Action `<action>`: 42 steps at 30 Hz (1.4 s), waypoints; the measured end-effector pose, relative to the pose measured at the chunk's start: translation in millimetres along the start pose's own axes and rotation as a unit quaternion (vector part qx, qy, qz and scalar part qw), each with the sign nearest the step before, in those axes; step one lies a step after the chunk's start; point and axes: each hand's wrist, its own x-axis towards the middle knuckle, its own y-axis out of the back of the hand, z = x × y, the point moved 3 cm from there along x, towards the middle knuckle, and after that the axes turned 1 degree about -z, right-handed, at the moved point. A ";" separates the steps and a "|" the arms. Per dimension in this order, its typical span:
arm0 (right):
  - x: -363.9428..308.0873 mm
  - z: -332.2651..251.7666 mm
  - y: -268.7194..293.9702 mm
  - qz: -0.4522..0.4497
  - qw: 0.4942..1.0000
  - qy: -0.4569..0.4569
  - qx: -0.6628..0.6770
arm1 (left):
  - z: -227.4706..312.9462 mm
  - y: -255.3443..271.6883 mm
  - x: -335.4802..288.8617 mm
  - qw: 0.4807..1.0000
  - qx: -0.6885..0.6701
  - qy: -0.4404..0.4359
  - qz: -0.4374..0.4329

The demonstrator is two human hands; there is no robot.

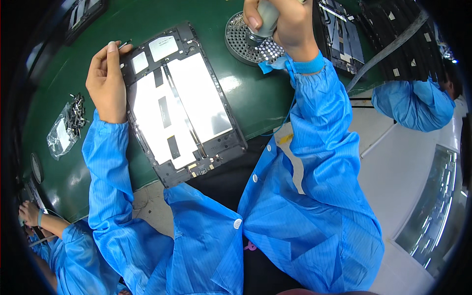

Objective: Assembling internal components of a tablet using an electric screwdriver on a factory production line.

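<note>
In front of me on the green table lies an opened tablet (pixel 196 93), with a black frame and shiny white panels, tilted slightly. My left hand (pixel 108 83) is at its upper left corner, thumb and forefinger pinched on a small dark part (pixel 126 43) too small to name. My right hand (pixel 287 27) grips the pale grey, rounded body of what looks like an electric screwdriver (pixel 267 20). Its metal end points down at a round perforated metal dish (pixel 241 43), where small shiny pieces show in the holes. A blue band (pixel 309 65) circles my right wrist.
A clear bag (pixel 60 135) with small black parts (pixel 77 115) spilling out lies on the left of the green table (pixel 260 98). More opened devices (pixel 341 37) and black panels (pixel 398 44) stand at the far right. Blue-sleeved co-workers (pixel 415 103) are at both sides.
</note>
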 end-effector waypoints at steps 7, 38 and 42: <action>-0.1 -0.8 -1.6 0.008 0.999 -0.020 -0.026 | 13.0 -11.9 -27.5 0.999 0.017 0.002 0.046; -0.3 10.0 1.8 0.025 1.000 0.007 0.015 | -14.7 54.9 20.9 0.994 -0.086 -0.008 0.063; -0.2 6.2 0.0 0.011 1.000 0.006 0.007 | -11.2 59.4 21.9 0.997 -0.072 0.007 0.020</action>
